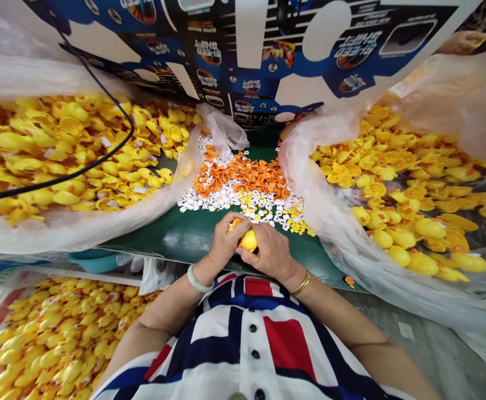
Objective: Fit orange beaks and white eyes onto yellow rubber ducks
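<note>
Both my hands meet over the near edge of a green table. My left hand is closed round a yellow toy duck, with an orange bit showing by its fingertips. My right hand grips the same duck from the other side, fingers curled. Just beyond the hands lie a heap of orange beak pieces and a spread of small white eye pieces.
Clear plastic bags full of yellow duck parts flank the table at the left and right. Another bag of ducks sits low on the left. Blue printed cardboard stands behind, and a black cable crosses the left bag.
</note>
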The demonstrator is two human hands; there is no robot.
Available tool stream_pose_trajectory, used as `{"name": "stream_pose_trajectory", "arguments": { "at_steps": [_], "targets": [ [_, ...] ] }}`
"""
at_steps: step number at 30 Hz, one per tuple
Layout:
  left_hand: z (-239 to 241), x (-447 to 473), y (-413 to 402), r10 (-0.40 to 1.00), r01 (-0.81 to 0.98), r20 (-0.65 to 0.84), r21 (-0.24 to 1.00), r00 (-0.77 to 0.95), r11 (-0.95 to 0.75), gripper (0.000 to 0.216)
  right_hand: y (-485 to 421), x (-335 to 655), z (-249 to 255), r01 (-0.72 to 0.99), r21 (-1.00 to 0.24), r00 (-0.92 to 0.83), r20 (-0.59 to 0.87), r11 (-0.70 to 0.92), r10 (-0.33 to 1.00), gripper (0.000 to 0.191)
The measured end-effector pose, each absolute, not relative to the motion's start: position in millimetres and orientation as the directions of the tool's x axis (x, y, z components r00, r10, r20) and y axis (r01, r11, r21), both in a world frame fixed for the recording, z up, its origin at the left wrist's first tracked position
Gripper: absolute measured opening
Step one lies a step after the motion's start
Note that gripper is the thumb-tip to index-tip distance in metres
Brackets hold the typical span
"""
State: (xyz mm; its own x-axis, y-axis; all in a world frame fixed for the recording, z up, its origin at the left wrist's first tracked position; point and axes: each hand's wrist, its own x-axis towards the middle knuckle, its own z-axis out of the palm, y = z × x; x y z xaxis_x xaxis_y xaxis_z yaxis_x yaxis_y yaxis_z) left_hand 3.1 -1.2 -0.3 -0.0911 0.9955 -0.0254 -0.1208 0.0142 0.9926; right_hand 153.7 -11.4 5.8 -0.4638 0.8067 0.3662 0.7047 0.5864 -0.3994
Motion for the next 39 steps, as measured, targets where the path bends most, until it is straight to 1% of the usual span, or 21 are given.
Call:
{"name": "stream_pose_trajectory", "arguments": {
  "at_steps": [1,3,5,7,9,11,13,15,18,25,27,30,31,32,33,34,35,36,37,38,39],
  "targets": [
    [-1,3,0,0.992,-0.227,-0.097,0.971,-0.086,0.075,0.023,-9,155,8,0.695,-0.425,-0.466,0.349,0.580,0.813,0.053],
    [-2,3,3,0.969,-0.435,-0.229,0.884,-0.090,0.168,0.033,-5,157,11,0.638,-0.510,-0.482,0.321,0.577,0.815,0.063],
    [-1,2,3,0.944,-0.581,-0.318,0.786,-0.086,0.212,0.040,-4,158,15,0.574,-0.587,-0.502,0.299,0.571,0.812,0.073],
    [3,0,1,0.920,-0.661,-0.388,0.706,-0.061,0.254,0.044,-5,157,17,0.552,-0.623,-0.502,0.282,0.554,0.818,0.069],
    [7,-3,-1,0.887,-0.710,-0.461,0.628,-0.008,0.320,0.048,-7,154,19,0.563,-0.622,-0.490,0.279,0.544,0.826,0.058],
    [10,-6,-4,0.857,-0.741,-0.515,0.576,-0.003,0.344,0.048,-9,152,20,0.574,-0.613,-0.479,0.287,0.543,0.830,0.052],
    [11,-8,-7,0.854,-0.737,-0.518,0.598,-0.055,0.315,0.044,-11,151,22,0.557,-0.620,-0.504,0.276,0.552,0.818,0.049],
    [12,-10,-8,0.867,-0.688,-0.486,0.667,-0.111,0.285,0.039,-12,150,23,0.515,-0.645,-0.550,0.257,0.565,0.795,0.045],
    [13,-10,-8,0.891,-0.623,-0.434,0.736,-0.132,0.265,0.035,-12,149,22,0.478,-0.655,-0.595,0.249,0.585,0.764,0.039],
    [18,-1,-9,0.911,-0.588,-0.372,0.783,-0.178,0.204,0.035,-12,148,15,0.467,-0.659,-0.563,0.293,0.590,0.773,0.033],
    [18,-2,-12,0.912,-0.547,-0.357,0.814,-0.202,0.197,0.035,-14,146,15,0.456,-0.681,-0.583,0.258,0.573,0.771,0.034],
    [17,-25,-25,0.915,-0.435,-0.335,0.875,-0.226,0.213,0.040,-12,144,18,0.414,-0.678,-0.704,0.185,0.607,0.686,0.035],
    [17,-42,-33,0.910,-0.376,-0.314,0.905,-0.271,0.201,0.043,-8,145,19,0.410,-0.659,-0.730,0.178,0.631,0.660,0.034],
    [16,-64,-44,0.890,-0.292,-0.278,0.940,-0.361,0.175,0.044,-1,146,19,0.421,-0.631,-0.737,0.181,0.652,0.651,0.032],
    [16,-91,-57,0.841,-0.171,-0.209,0.975,-0.499,0.141,0.045,7,148,18,0.453,-0.593,-0.724,0.193,0.666,0.663,0.030],
    [16,-122,-74,0.737,0.014,-0.082,0.992,-0.670,0.124,0.045,17,149,17,0.501,-0.546,-0.695,0.207,0.671,0.688,0.028],
    [17,-154,-94,0.587,0.245,0.100,0.954,-0.803,0.173,0.041,28,150,16,0.557,-0.491,-0.667,0.216,0.670,0.713,0.027],
    [18,-187,-116,0.408,0.455,0.317,0.837,-0.856,0.305,0.035,39,150,13,0.611,-0.429,-0.648,0.212,0.665,0.732,0.026],
    [18,-217,-139,0.261,0.559,0.496,0.699,-0.828,0.447,0.031,49,150,11,0.659,-0.361,-0.640,0.193,0.660,0.744,0.026],
    [19,-242,-160,0.193,0.592,0.602,0.584,-0.775,0.555,0.038,57,148,7,0.693,-0.299,-0.639,0.165,0.655,0.751,0.025],
    [19,-261,-178,0.194,0.610,0.665,0.476,-0.721,0.634,0.052,65,146,4,0.716,-0.250,-0.640,0.137,0.652,0.756,0.023]
  ]
}}
